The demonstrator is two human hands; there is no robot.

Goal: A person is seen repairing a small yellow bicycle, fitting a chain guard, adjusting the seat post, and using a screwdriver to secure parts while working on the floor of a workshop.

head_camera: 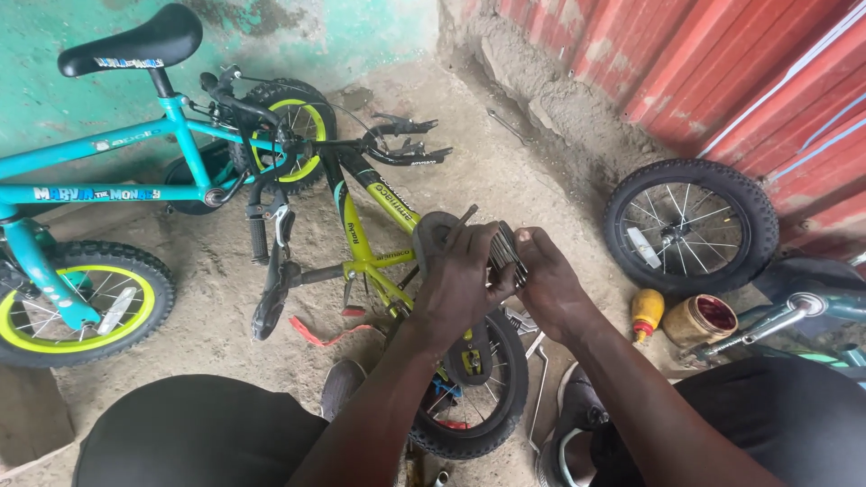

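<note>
A small round metal part (469, 248), dark and ribbed on its right side with a thin rod sticking up from it, is held in the air between both hands above the sandy floor (207, 307). The left hand (460, 280) is wrapped around the part from below and behind, its fingers (478, 257) closed on it. The right hand (546, 280) is pressed against the ribbed side, its fingers curled onto the part as well. Directly beneath the hands, a green-and-black child's bicycle (370, 243) is seen lying on its side on the floor, one of its wheels (474, 388) just under the wrists. A teal bicycle (99, 180) with a black saddle is stood near the left edge of the floor, against the green wall. A loose spoked wheel (690, 225) is leaned near the red corrugated wall at the right edge. Between that wheel and the right forearm, a yellow bottle (646, 313) and an open round tin (702, 320) are set on the floor, just beside each other. A spanner (538, 383) is laid on the floor beside the lying bicycle's wheel.
</note>
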